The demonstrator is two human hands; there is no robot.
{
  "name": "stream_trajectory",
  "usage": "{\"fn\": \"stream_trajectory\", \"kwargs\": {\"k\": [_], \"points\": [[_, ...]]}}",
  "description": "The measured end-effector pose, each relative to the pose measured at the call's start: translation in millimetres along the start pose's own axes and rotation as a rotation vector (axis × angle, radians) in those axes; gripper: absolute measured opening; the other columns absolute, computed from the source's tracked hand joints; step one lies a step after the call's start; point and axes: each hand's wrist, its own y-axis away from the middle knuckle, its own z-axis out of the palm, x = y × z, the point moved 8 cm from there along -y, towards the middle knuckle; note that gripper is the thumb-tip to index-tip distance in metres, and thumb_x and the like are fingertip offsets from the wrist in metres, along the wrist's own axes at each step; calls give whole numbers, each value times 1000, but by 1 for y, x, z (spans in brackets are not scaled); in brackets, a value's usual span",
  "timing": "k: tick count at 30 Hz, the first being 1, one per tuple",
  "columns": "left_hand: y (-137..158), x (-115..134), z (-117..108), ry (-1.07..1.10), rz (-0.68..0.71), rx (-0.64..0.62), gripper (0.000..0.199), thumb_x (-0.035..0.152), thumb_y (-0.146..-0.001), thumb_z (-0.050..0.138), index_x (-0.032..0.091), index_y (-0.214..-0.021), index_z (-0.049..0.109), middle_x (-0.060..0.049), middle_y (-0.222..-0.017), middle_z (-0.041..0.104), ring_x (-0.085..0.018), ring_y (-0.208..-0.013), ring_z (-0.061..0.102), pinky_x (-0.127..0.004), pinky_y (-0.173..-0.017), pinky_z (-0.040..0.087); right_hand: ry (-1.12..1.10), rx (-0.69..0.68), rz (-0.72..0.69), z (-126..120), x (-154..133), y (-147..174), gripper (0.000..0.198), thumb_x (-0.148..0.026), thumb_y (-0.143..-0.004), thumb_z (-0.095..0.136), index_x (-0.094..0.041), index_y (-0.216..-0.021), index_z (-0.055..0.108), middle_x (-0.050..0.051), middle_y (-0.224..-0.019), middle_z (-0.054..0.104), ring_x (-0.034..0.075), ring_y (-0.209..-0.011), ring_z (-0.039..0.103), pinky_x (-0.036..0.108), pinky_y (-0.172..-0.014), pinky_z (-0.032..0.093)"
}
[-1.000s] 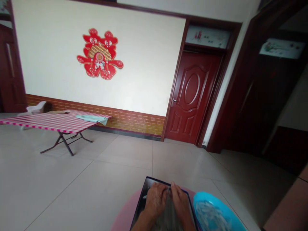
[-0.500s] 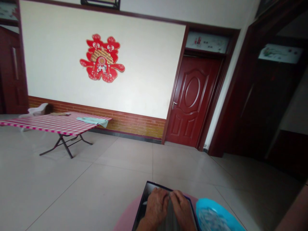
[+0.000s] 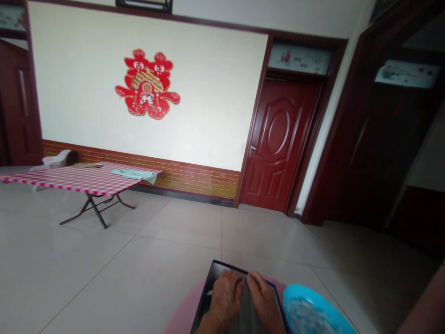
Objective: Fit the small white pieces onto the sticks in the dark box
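Dark tray: a shallow black tray with a glossy inside sits on a pink round surface at the bottom of the view, its far edge towards the room; both hands are inside it.
Left hand: the left hand lies palm down in the tray, fingers curled over a grey, shiny mass between the two hands; fingertips meet those of the other hand at the tray's far edge.
Right hand: the right hand lies just beside it, fingers bent and pressed on the same grey mass; whether either hand truly pinches it or only presses, I cannot tell.
Blue basin: a bright blue basin stands touching or just beside the tray's right edge, with something pale and wet-looking in it.
Floor: pale tiles run out to the far wall.
Folding table: a red-and-white checked table stands well apart on the left, a light green cloth at its right end.
Wall: a red paper ornament hangs on the cream wall; a dark red door stands shut to its right.
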Motion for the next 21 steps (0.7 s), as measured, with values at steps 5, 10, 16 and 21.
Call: {"fn": "stream_trajectory", "kwargs": {"k": [5,10,16,21], "points": [[2,7,4,-11,41,-27,20,16,-85,46,20,-88,65,-5,-81,70,-21,-76,64,-35,-75,52,68,24,4,1,6,-1,32,-44,-82,43,-22,-71,65,8,-81,72,22,-75,64,30,-76,48],[3,5,4,-7,24,-10,18,17,-85,47,20,-89,64,-5,-83,70,-21,-78,65,-37,-78,52,75,55,7,-3,18,-3,39,-51,-80,43,-22,-77,69,11,-85,74,25,-82,66,31,-80,48],[3,2,3,-21,25,4,19,18,-86,46,19,-89,64,-6,-82,70,-21,-77,65,-37,-78,52,1,24,19,-2,7,-1,31,-45,-81,45,-23,-79,67,7,-86,73,22,-84,66,30,-79,49],[3,4,5,-24,26,-43,18,16,-85,46,20,-86,64,-5,-81,70,-22,-77,65,-37,-76,52,25,16,8,0,6,-1,29,-42,-80,45,-23,-72,66,6,-82,73,21,-78,65,29,-76,48]]}}
